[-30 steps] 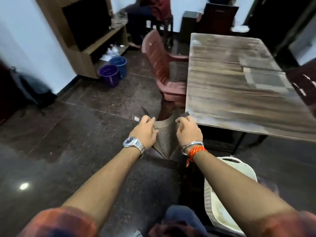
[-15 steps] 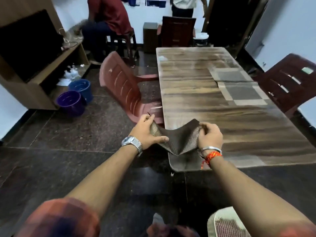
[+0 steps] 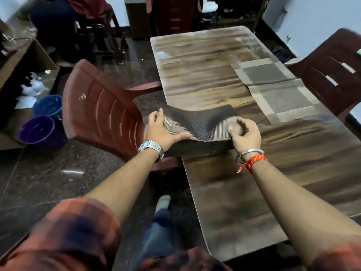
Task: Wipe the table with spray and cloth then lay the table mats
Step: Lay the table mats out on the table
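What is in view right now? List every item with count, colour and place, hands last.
table: one, brown wood-grain, centre right
laid table mats: two, grey, touching, table's far right edge
held table mat: one, dark woven, sagging over table's left edge
plastic chairs: one red-brown left of table, one dark right, one at far end
buckets: two, purple and blue, floor left
seated person: one, far left
left hand: wristwatch, grips mat's left end
right hand: bangle, red thread, grips mat's right end

Woven mat [image 3: 205, 122]; glossy wood-grain table [image 3: 244, 192]; ribbed plastic chair [image 3: 101, 114].
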A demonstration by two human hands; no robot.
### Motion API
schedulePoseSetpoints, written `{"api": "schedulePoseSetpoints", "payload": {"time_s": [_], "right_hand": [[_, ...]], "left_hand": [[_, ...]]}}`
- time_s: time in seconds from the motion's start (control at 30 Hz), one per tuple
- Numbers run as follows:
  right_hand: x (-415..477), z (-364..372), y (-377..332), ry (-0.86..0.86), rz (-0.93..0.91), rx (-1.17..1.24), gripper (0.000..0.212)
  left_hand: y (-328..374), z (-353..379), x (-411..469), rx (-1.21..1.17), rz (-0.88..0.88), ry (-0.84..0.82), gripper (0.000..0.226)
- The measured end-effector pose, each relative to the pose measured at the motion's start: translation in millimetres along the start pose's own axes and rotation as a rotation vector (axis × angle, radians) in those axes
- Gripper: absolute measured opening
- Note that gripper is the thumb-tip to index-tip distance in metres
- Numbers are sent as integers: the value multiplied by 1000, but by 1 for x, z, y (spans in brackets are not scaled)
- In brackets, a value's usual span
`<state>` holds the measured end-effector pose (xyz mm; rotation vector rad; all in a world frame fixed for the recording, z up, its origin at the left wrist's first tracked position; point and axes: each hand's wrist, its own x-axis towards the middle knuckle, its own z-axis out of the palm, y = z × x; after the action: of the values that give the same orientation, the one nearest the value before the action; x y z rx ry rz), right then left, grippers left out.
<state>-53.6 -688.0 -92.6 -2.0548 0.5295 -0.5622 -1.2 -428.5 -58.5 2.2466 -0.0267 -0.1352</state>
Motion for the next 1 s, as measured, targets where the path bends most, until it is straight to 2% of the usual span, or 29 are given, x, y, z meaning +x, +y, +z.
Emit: {"api": "schedulePoseSetpoints", "payload": {"time_s": [0.2,0.3,0.37,0.47,0.5,0.57,0.63,0.7,0.73,0.87,0.93,1.0], "right_hand": [[107,79,-12,-26,-28,-129,53],[150,110,-10,-145,72,-465,71],[157,128,-8,-221,77,-711,76],[140,151,-8,-355,147,-768,75],[134,156,-6,-314,187,-767,77],[129,157,-1,-86,276,-734,88],[135,145,4,107,562,-584,96],[140,130,9,184,797,-424,81],[139,123,10,166,794,-336,67],[127,111,6,-111,553,-77,17],[126,108,7,-217,450,-145,18],[134,103,4,-289,374,-340,12]], "left_hand": [[-27,19,137,26,-123,15,138],[-34,29,195,66,-193,-21,131],[-35,34,229,89,-231,-23,121],[-36,43,260,64,-177,18,98],[-36,45,268,32,-155,25,92],[-37,46,279,-29,-154,47,86],[-40,45,283,-77,-195,84,86],[-46,44,284,-117,-243,99,86],[-50,43,282,-126,-262,95,86],[-51,33,264,-21,-330,-21,79],[-50,28,256,31,-346,-117,73],[-48,23,251,28,-341,-148,69]]}}
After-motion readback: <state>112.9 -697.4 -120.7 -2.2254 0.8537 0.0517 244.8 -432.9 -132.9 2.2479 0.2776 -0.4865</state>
